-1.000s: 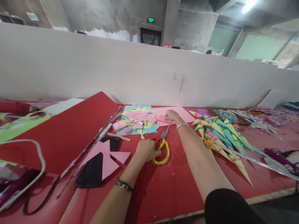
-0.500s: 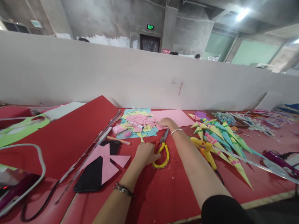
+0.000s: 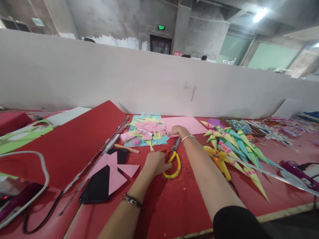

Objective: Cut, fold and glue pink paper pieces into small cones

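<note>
My left hand lies low over the table with its fingers curled down and mostly hidden. Its thumb reaches over the yellow handle of the scissors, whose blades point away from me. Just beyond its knuckles is a thin yellow-green paper strip; whether the fingers hold anything is hidden. Farther off, my right hand has its bent fingers at the left edge of a pink paper sheet, closed on that edge. Paper scraps in pink, yellow and blue pile up left of it.
Pink cut-paper pieces lie on a black phone-like slab, near a brush-like stick. At right are a yellow glue gun and several paper cones. A large red board leans at left; a white partition stands behind.
Both hands stay almost where they were, as do the scissors and the pink sheet. The view has tilted very slightly.
</note>
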Demonstrator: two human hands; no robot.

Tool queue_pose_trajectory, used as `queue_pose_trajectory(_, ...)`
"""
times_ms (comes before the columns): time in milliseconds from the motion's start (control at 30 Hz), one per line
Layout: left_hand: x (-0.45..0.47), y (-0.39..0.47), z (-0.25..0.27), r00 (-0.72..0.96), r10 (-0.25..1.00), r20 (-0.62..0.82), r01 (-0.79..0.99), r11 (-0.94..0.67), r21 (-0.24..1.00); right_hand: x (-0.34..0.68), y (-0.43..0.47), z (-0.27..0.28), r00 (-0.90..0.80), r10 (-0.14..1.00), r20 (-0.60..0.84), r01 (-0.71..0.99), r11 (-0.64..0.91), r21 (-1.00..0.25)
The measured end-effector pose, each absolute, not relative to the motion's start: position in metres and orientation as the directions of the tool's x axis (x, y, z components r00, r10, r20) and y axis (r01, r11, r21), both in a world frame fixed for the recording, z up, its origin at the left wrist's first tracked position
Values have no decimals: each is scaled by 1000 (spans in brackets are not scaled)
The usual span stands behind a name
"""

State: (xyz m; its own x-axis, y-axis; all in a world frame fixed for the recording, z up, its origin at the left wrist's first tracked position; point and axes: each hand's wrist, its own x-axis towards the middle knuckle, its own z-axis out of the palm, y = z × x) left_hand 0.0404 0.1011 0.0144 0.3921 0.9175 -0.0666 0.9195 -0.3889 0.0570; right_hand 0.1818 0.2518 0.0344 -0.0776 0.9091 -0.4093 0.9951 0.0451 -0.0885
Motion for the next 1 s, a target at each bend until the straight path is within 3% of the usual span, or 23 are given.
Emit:
queue_pose_trajectory(267,41,101,13,389,919,-67,921,-386,54,186,247,42,-109,902,-419,993,76,-93)
queue_pose_trajectory(500,41,102,15,392,917,-74,920,-390,42,193,243,50,-107,944,-311,993,88,-74)
queue_pose_trajectory(767,45,97,19,412,907,-82,911,-410,44,213,251,78,14,998,-53,999,-16,-30)
queue_pose_trajectory(1000,49,95,21,406,912,-51,913,-402,72,235,243,106,122,976,183,989,-103,-106)
